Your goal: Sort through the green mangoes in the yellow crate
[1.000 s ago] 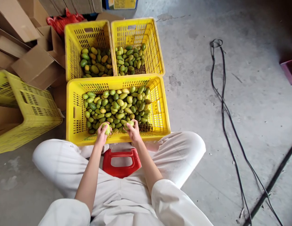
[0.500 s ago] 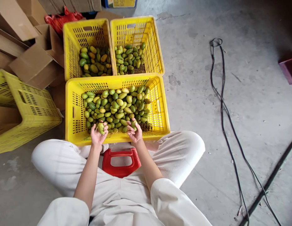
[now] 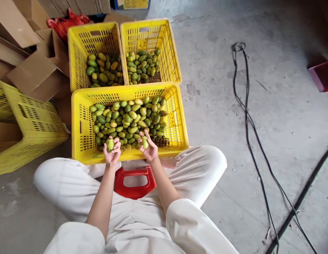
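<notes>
My left hand (image 3: 112, 152) is closed round a green mango (image 3: 110, 145), held over the near edge of the front yellow crate (image 3: 129, 91). To its right, my right hand (image 3: 149, 147) grips another small mango (image 3: 144, 142) between thumb and fingers. Beneath both hands, a heap of green and yellowish mangoes (image 3: 132, 114) covers most of that crate's floor. Its slotted bottom shows near the right front corner.
Behind stand two more yellow crates, the left one (image 3: 95, 35) and the right one (image 3: 167, 46), both part-filled with mangoes. Cardboard boxes (image 3: 34, 74) and a tilted yellow crate (image 3: 34, 123) lie at left. A red stool (image 3: 134, 192) is beneath me; black cables (image 3: 247, 116) cross the floor.
Both hands have turned the mangoes in their fingers, and the right hand has shifted slightly left. The whole view has drifted a little, moving the crates left in the picture.
</notes>
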